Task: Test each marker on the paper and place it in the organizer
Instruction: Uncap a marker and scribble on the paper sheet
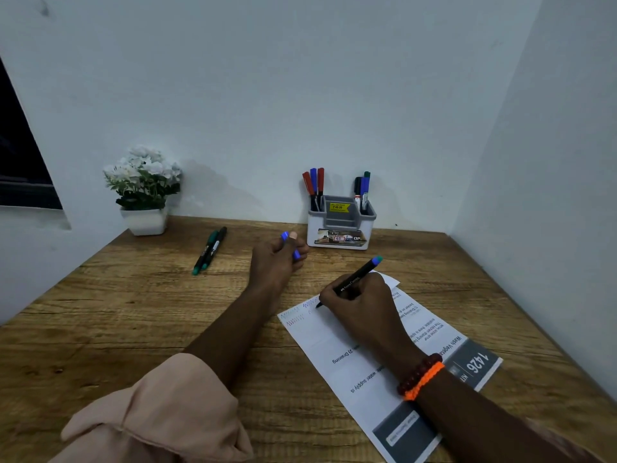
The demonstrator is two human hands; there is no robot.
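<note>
Gripping a black marker (354, 282) tip-down on the paper (337, 349), right hand (357, 305) writes; left hand (277, 259) curls round its blue cap (289, 245) near the organizer (340, 225).

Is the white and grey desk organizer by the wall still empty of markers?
No, the white and grey desk organizer holds red and blue markers in its left compartment and more markers in its right.

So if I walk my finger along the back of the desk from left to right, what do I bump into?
Flower pot → two loose markers → left hand holding a blue cap → organizer with markers in it.
</note>
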